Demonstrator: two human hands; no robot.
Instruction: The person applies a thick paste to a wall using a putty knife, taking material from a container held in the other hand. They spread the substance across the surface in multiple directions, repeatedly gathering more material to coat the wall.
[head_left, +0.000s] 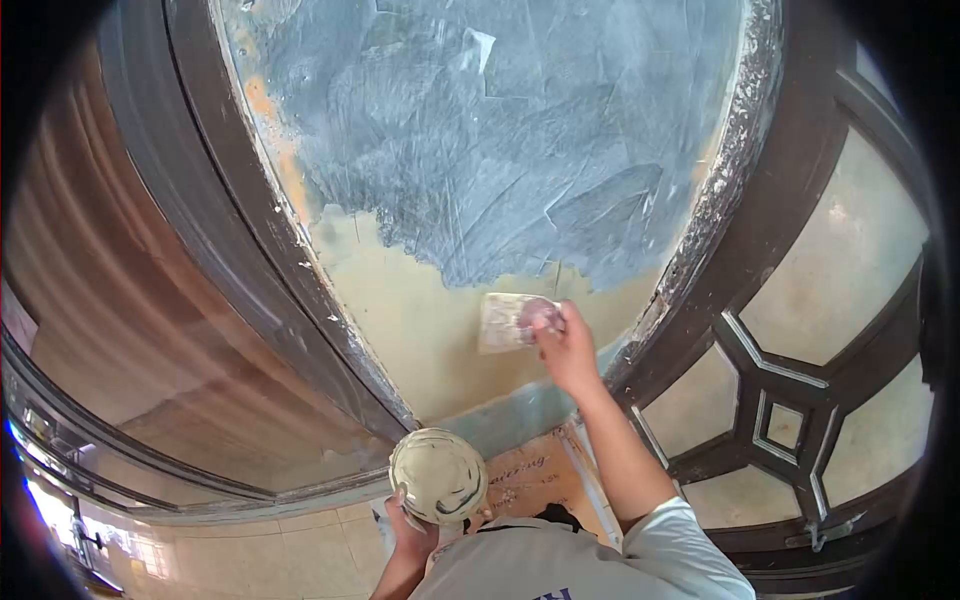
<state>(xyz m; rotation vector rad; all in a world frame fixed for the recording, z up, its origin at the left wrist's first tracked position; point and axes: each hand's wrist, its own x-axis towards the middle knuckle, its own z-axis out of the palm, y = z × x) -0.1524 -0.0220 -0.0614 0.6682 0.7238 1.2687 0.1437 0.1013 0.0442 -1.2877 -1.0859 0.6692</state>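
Observation:
My right hand (568, 345) is closed around the handle of a wide flat scraper (502, 322) smeared with cream paste. The scraper's blade is at the cream lower part of the wall panel (400, 300), just below the ragged edge of the blue-grey coating (480, 150). Low in the view, my left hand (412, 530) grips the side of a round container (438, 472) covered in cream paste with dark streaks. Some of its fingers are hidden beneath the container.
Dark frames with chipped, paint-spotted edges (745, 120) border the panel. To the right stands a dark door with pale panes (850, 250); glossy brown panelling (150, 300) is on the left. Cardboard (535, 475) with writing lies on the tiled floor (270, 560).

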